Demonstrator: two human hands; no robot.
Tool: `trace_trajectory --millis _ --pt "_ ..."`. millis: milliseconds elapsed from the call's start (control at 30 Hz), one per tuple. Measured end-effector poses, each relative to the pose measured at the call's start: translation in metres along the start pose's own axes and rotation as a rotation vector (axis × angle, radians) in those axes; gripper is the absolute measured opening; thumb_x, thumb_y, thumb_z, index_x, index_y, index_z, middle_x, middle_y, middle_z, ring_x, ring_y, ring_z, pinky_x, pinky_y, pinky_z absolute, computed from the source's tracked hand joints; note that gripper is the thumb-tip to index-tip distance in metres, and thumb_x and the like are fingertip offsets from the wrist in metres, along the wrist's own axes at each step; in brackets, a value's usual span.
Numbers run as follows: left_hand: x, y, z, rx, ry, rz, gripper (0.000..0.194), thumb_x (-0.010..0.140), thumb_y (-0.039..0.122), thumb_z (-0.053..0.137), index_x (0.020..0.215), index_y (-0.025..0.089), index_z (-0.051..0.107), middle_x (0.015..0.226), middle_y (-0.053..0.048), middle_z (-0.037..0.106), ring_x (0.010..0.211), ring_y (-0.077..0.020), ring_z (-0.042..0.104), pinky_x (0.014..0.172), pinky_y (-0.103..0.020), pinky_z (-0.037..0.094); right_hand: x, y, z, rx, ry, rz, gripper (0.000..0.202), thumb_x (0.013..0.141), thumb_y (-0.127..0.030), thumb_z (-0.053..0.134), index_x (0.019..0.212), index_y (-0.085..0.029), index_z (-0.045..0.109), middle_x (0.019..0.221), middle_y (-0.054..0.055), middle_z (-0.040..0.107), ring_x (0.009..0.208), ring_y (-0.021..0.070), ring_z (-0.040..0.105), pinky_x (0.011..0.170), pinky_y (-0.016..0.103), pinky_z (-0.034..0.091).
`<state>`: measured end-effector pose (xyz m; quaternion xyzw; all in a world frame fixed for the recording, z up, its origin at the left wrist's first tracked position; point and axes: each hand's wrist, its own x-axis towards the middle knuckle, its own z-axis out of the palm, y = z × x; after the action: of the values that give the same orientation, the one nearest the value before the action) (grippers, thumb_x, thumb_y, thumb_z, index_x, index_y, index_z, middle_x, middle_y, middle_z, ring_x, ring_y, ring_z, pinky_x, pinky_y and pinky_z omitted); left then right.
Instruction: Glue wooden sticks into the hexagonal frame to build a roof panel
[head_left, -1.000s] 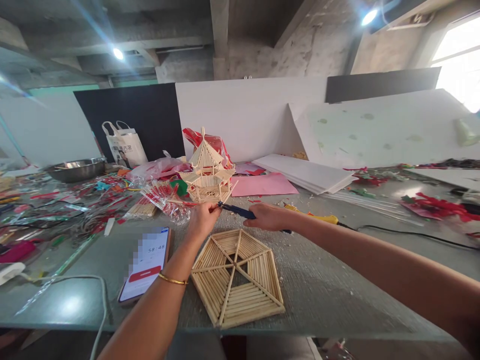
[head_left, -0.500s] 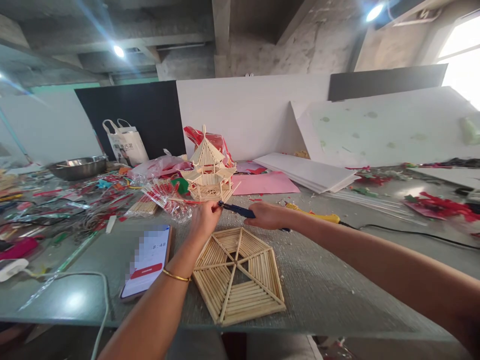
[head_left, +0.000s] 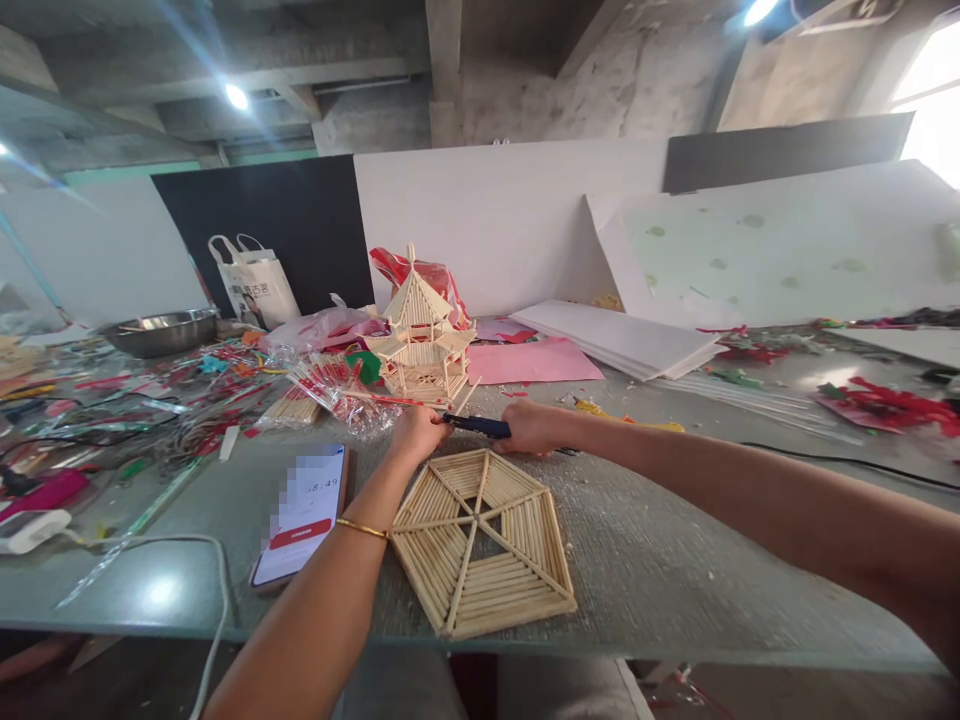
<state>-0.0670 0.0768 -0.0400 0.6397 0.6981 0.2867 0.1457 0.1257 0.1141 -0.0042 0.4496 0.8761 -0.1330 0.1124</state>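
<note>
My right hand (head_left: 534, 428) is closed round the dark blue handles of a pair of pliers (head_left: 480, 426), their jaws pointing left. Right at the jaws, my left hand (head_left: 421, 436) pinches a thin stick (head_left: 397, 402), which seems to run left from the fingers; its end at the jaws is too small to make out. Below both hands lies a flat hexagonal panel (head_left: 517, 590) of wooden sticks, with spokes meeting at a hub and gaps round the centre. Just beyond the hands stands a pagoda model (head_left: 420, 350) built of similar sticks.
A phone (head_left: 300, 520) lies left of my left forearm, near a white cable (head_left: 225, 600). Plastic-wrapped sticks (head_left: 337, 395), a metal bowl (head_left: 161, 332) and scraps fill the left side. Pink paper (head_left: 536, 362), white boards (head_left: 622, 338) and a yellow-handled tool (head_left: 637, 422) lie beyond my right arm.
The view has shifted slightly. Both hands stay together at the pliers' jaws, and the hexagonal panel lies where it was on the table. The phone's clock has advanced a little.
</note>
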Motion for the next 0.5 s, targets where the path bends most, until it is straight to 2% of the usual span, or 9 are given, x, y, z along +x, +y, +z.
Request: trace_trajectory --millis 167,333,500 --pt "0.002 -0.003 -0.002 0.010 -0.047 -0.026 0.022 0.071 0.032 0.057 0.057 0.017 0.066 0.057 -0.005 0.066 0.058 -0.0165 0.062 0.056 -0.024 0.041 0.007 0.003 -0.001 0.024 -0.008 0.005 0.039 0.073 -0.045 0.053 0.076 -0.008 0.066 0.056 0.006 0.060 0.045 0.0144 0.054 0.047 0.025 0.041" --pt "0.003 -0.003 -0.003 0.063 -0.066 -0.040 0.017 0.066 0.030 0.062 0.057 0.017 0.067 0.058 -0.006 0.067 0.061 -0.0189 0.063 0.056 -0.026 0.042 0.008 0.002 -0.003 0.039 -0.031 -0.008 0.036 0.072 -0.045 0.055 0.067 -0.010 0.063 0.051 0.003 0.056 0.044 0.0140 0.052 0.048 0.026 0.041" --pt "0.001 -0.001 -0.005 0.128 -0.053 -0.032 0.016 0.064 0.029 0.061 0.054 0.018 0.066 0.055 -0.006 0.065 0.064 -0.0210 0.062 0.057 -0.027 0.041 0.006 0.000 -0.013 0.087 -0.135 -0.019 0.043 0.074 -0.050 0.053 0.056 -0.012 0.057 0.047 0.002 0.053 0.041 0.0134 0.052 0.049 0.027 0.043"
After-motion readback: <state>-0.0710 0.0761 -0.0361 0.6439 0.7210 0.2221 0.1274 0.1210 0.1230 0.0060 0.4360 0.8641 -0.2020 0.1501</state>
